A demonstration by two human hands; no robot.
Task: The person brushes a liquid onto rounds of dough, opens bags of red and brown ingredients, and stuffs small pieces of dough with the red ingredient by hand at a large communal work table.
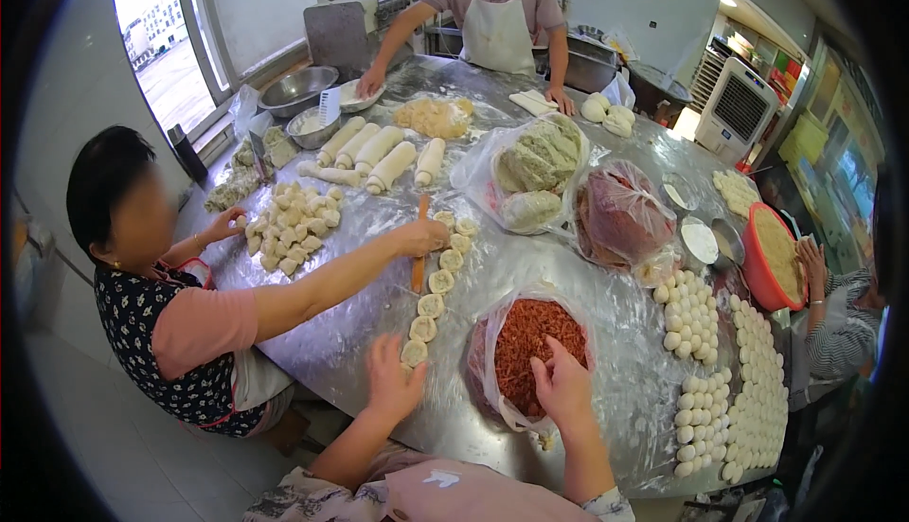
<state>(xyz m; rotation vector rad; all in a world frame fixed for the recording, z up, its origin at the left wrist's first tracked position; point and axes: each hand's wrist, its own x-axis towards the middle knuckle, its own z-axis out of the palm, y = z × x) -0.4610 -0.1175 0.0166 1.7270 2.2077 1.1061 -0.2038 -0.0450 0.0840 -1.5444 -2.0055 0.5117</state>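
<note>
My left hand (395, 378) is at the near end of a row of small flattened dough rounds (430, 306), its thumb beside or touching the last one. Its fingers are apart and no object shows in it. Over a plastic bag (479, 355) of crumbly red-brown filling (527, 330) is my right hand (567, 386), index finger extended and thumb apart. Its other fingers look curled and are partly hidden. At the row's far end, a co-worker's hand (425, 237) is on a wooden rolling pin (420, 266).
Cut dough pieces (292, 227) and dough rolls (383, 147) lie left. Bags of green filling (536, 156) and dark red filling (628, 213) stand beyond. Rows of dough balls (756, 387) and a red basin (754, 266) occupy the right. Other workers (497, 18) surround the metal table (341, 366).
</note>
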